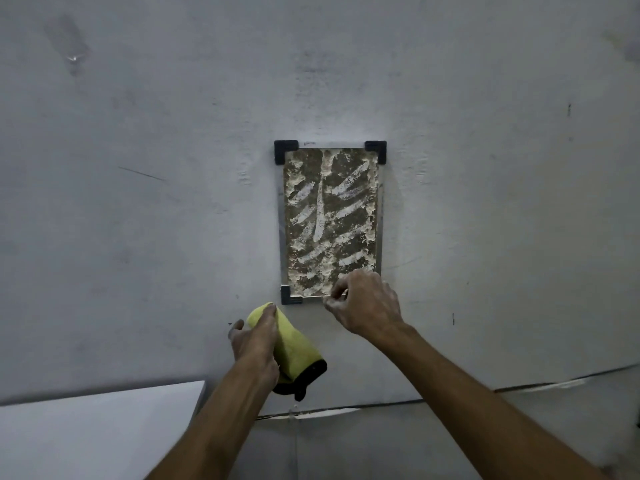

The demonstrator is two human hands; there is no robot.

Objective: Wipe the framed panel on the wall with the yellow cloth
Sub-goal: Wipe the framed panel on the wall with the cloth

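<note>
Setting: a bare test or workshop-type room; the exact kind cannot be confirmed. Indicators: a plain grey painted wall [138, 202] with scuffs and small marks; a framed panel [330, 220] fixed to it by black corner brackets [286, 150], its brown surface coated with smeared white residue; a white table [86, 434] at lower left; a cracked seam [381, 407] running along the wall's lower edge.
</note>
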